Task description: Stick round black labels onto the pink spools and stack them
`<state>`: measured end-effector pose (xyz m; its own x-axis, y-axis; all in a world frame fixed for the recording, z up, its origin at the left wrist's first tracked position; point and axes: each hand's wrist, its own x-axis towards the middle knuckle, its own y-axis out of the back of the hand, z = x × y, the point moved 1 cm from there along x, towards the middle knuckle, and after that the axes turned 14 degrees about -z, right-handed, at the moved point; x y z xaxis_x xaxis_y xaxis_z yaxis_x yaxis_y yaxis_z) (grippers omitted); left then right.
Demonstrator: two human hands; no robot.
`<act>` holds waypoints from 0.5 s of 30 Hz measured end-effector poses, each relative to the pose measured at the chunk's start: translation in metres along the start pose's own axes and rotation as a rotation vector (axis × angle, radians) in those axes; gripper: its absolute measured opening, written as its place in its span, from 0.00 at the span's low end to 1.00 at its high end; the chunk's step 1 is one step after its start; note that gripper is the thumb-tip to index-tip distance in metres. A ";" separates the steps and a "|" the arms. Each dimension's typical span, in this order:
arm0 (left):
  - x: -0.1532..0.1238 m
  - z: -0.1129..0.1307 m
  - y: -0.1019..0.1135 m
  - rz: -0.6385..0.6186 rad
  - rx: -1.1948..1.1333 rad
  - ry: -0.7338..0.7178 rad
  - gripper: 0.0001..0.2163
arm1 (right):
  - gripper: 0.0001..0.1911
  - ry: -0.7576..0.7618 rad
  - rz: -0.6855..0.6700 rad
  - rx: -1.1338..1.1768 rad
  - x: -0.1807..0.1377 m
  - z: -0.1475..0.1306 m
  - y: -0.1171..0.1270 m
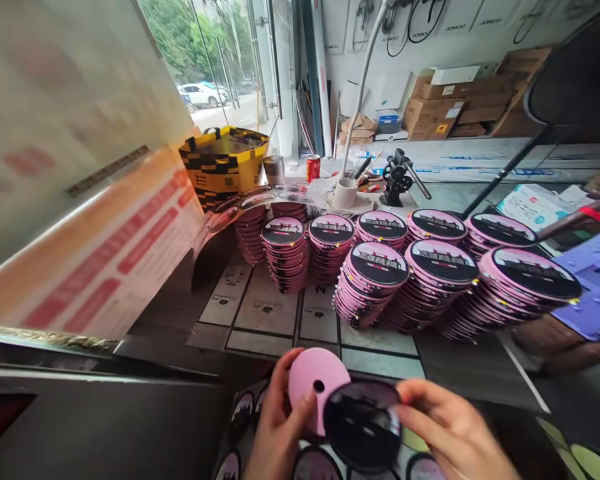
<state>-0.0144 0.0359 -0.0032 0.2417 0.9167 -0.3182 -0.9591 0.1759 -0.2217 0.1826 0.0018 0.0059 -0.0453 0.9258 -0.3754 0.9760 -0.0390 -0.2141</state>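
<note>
My left hand point(280, 427) pinches a pink round disc point(314, 383) with a small hole in its middle, thumb on its face. My right hand point(450, 430) holds a black round sticker point(363, 427) by its right edge; the sticker overlaps the disc's lower right part. Both hands are low at the centre of the view. Under them lies a sheet with more round black stickers point(240, 410). Beyond the hands stand several leaning stacks of finished pink discs with black faces point(375, 280).
A yellow and black bag point(223, 163) stands at the back left by the window. A red can point(313, 167), a white cup point(344, 193) and a black tool point(397, 177) sit behind the stacks. A printed sheet point(105, 253) slopes at left. Cardboard boxes point(445, 107) line the far wall.
</note>
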 end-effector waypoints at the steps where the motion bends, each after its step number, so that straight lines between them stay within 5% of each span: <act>1: -0.007 -0.007 -0.009 -0.058 -0.147 0.053 0.22 | 0.13 -0.025 -0.045 0.069 0.004 -0.005 -0.007; 7: -0.022 -0.018 -0.023 -0.422 -0.634 0.306 0.31 | 0.10 -0.080 -0.116 0.218 0.006 0.001 -0.006; 15: -0.022 -0.008 -0.022 -0.502 -0.532 0.380 0.37 | 0.09 -0.046 -0.128 0.129 -0.001 -0.004 0.004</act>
<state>0.0021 0.0088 0.0013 0.7479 0.5735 -0.3343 -0.5490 0.2514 -0.7971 0.1876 0.0019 0.0086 -0.1802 0.9082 -0.3777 0.9265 0.0277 -0.3754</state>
